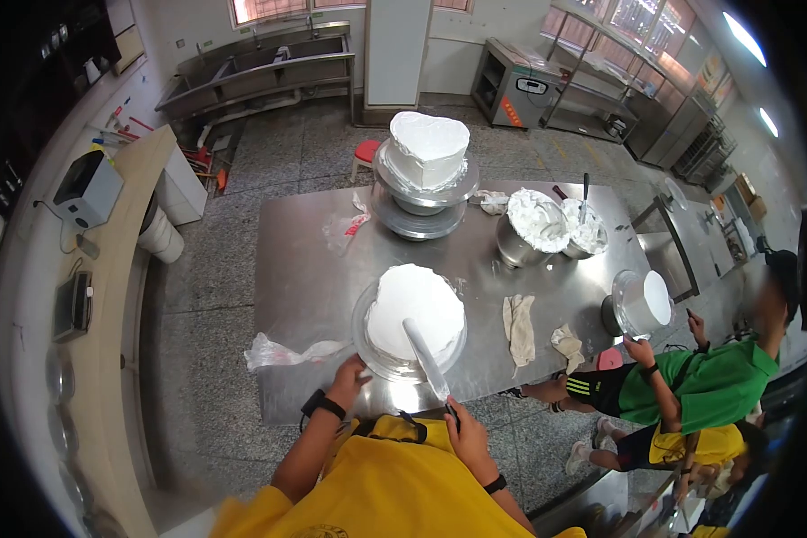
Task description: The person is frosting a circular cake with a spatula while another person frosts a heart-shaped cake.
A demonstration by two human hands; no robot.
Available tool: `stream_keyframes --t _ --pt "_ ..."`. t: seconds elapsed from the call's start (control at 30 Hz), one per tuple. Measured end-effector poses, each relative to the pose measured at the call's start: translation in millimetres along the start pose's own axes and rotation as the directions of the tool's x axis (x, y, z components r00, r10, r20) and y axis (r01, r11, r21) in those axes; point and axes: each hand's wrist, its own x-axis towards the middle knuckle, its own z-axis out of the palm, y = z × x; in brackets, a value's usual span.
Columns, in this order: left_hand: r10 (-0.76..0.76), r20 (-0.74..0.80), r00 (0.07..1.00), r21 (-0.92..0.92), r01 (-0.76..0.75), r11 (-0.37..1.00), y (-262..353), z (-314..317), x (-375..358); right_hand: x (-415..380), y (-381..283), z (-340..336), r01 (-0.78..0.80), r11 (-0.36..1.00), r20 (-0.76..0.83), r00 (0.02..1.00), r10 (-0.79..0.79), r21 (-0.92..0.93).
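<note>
A round cake (412, 309) covered in white cream sits on a metal cake turntable (363, 345) in front of me. In my right hand (468, 439) is the black handle of an icing spatula (426, 359). Its long blade lies over the near part of the cake's top, with white cream on it. My left hand (348, 381) is at the turntable's near left rim, fingers curled against the edge. Just how they grip it is partly hidden.
A heart-shaped cream cake (429, 148) stands on stacked turntables behind. Bowls of cream (538, 220) and cloths (519, 327) lie to the right, a plastic bag (287, 350) to the left. At the right, a person in green (690, 386) works at another cake (646, 300).
</note>
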Motion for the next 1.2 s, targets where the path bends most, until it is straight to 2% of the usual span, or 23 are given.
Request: stream_keyframes --t 0.03,0.17,0.23,0.27,0.33,0.37,0.43,0.47,0.53,0.57,0.63,0.67,0.7,0.73,0.77,0.8,0.83,0.87,0.93,0.97,1.07,1.2 --pt "-0.009 -0.072 0.997 0.029 0.012 1.000 3.4 -1.9 3.8 0.3 0.8 0.7 0.002 1.000 -0.006 1.000 -0.002 0.015" --pt "0.024 -0.133 0.991 0.065 -0.016 0.998 2.1 1.7 6.4 2.3 -0.6 -1.0 0.014 0.999 -0.022 1.000 -0.013 0.037" --pt "0.225 -0.254 0.941 0.357 -0.126 0.926 -4.3 15.1 0.8 1.2 4.1 2.5 0.006 0.999 -0.023 1.000 -0.004 0.051" --pt "0.221 -0.251 0.942 0.360 -0.121 0.925 -7.1 20.0 -3.2 -0.8 6.1 4.2 -0.001 0.998 -0.023 1.000 0.002 0.063" --pt "0.436 -0.109 0.893 0.624 -0.280 0.730 -13.5 28.1 -10.7 0.2 3.9 1.7 0.030 0.997 -0.054 0.998 -0.027 0.066" --pt "0.431 -0.104 0.897 0.624 -0.278 0.730 -16.8 30.0 -17.1 0.4 3.6 0.0 0.070 0.995 -0.080 0.995 -0.065 0.066" --pt "0.289 -0.088 0.953 0.522 -0.203 0.828 -14.7 38.0 -35.9 0.4 5.0 -0.5 0.060 0.996 -0.080 0.995 -0.055 0.061" --pt "0.288 -0.088 0.954 0.522 -0.202 0.828 -9.0 42.1 -47.0 0.3 5.4 0.3 0.054 0.997 -0.078 0.996 -0.050 0.059" --pt "0.048 0.092 0.995 0.315 -0.075 0.946 11.0 57.4 -75.1 -2.7 7.0 2.0 0.010 0.998 -0.054 0.999 -0.006 0.061" --pt "0.048 0.086 0.995 0.313 -0.072 0.947 -6.1 36.5 -65.6 -3.8 7.4 2.6 -0.032 0.998 -0.033 0.999 0.034 0.062" --pt "-0.164 0.209 0.964 0.493 0.041 0.869 -49.0 -15.2 -37.1 -3.5 8.4 2.4 -0.045 0.997 -0.018 0.999 0.046 0.065" --pt "-0.163 0.208 0.964 0.491 0.041 0.870 -41.2 -8.6 -40.0 -3.7 8.9 1.8 -0.061 0.996 -0.008 0.998 0.062 0.067" --pt "-0.056 0.033 0.998 0.523 0.031 0.852 -21.1 7.4 -46.0 -4.1 8.9 1.3 -0.059 0.996 -0.007 0.998 0.060 0.065" --pt "0.059 -0.140 0.988 0.555 0.029 0.831 -6.7 17.6 -46.3 -4.1 8.8 0.8 -0.046 0.997 -0.024 0.999 0.047 0.069" --pt "0.060 -0.139 0.988 0.554 0.027 0.832 -2.0 14.1 -35.2 -3.9 8.5 0.5 -0.031 0.997 -0.042 0.999 0.035 0.074" --pt "0.350 -0.106 0.931 0.672 -0.193 0.715 -1.0 1.8 -17.6 -3.7 8.7 0.4 -0.030 0.997 -0.042 0.999 0.033 0.074" --pt "0.604 -0.032 0.796 0.765 -0.369 0.527 0.7 -7.9 -3.7 -3.6 9.3 -0.2 -0.032 0.996 -0.052 0.998 0.037 0.081" --pt "0.606 -0.034 0.795 0.764 -0.370 0.528 8.0 -10.2 5.8 -3.5 10.2 -1.0 -0.032 0.996 -0.062 0.997 0.038 0.087" --pt "0.481 -0.061 0.875 0.730 -0.289 0.619 22.3 -14.5 21.9 -2.4 11.5 -4.2 -0.055 0.994 -0.051 0.997 0.060 0.098" --pt "0.485 -0.061 0.872 0.730 -0.292 0.618 24.4 -17.2 25.3 -0.9 11.3 -5.2 -0.083 0.991 -0.042 0.995 0.088 0.109" --pt "0.480 0.163 0.862 0.513 -0.490 0.705 26.2 -20.2 39.4 1.0 11.4 -7.9 -0.051 0.993 -0.063 0.996 0.059 0.109" --pt "0.448 0.136 0.884 0.521 -0.448 0.726 8.9 5.3 13.8 1.2 16.3 -5.4 -0.043 0.999 -0.048 0.998 0.044 0.026"
